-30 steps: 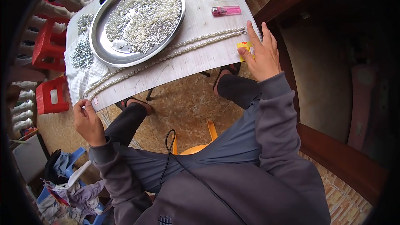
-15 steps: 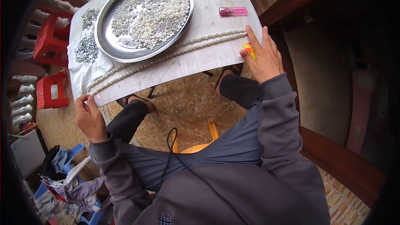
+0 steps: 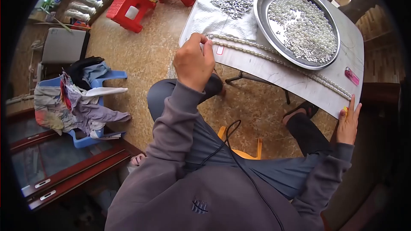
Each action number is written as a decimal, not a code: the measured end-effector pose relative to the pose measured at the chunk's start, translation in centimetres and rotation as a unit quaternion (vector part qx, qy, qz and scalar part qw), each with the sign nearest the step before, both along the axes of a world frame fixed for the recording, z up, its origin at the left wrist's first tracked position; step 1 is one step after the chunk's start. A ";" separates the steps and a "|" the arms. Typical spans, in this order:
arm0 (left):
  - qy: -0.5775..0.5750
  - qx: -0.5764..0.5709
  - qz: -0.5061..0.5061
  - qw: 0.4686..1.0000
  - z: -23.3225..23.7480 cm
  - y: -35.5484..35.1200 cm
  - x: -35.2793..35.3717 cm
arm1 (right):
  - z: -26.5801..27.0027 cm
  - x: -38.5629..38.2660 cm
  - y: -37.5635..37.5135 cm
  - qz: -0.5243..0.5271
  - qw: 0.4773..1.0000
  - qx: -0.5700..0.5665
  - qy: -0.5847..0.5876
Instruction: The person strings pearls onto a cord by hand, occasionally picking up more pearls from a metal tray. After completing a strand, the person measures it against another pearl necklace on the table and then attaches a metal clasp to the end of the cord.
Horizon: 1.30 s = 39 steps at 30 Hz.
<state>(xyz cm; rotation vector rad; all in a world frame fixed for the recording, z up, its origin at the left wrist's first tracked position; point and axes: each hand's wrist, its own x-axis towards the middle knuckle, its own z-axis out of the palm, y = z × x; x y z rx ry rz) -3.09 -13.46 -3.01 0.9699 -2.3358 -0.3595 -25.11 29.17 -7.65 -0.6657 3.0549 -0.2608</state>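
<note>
A long pearl-bead string (image 3: 257, 54) lies doubled into two near-parallel rows along the near side of the table. My left hand (image 3: 195, 62) is closed, thumb and fingers pinched on the string's left end at the table corner. At the other end, my right hand (image 3: 349, 123) rests on the table's right edge with fingers stretched out, a fingertip touching the looped end of the beads. A small yellow thing (image 3: 346, 109) shows partly beneath that hand. Behind the string stands a round metal tray (image 3: 262, 15) heaped with loose pearl beads (image 3: 306, 28).
Small silver metal pieces (image 3: 233, 3) lie on a white paper towel (image 3: 205, 19) at the table's left. A pink lighter (image 3: 352, 76) is near the right edge. Red stools (image 3: 124, 10) and a blue chair (image 3: 85, 141) with clothes stand on the floor to the left.
My view has swung left, so the table and both hands appear farther right. Both hands keep their places at the two ends of the bead string.
</note>
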 end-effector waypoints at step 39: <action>0.023 0.065 0.080 0.994 0.4 -0.1 -0.6 | 0.5 -0.8 -0.6 0.024 0.998 -0.017 -0.049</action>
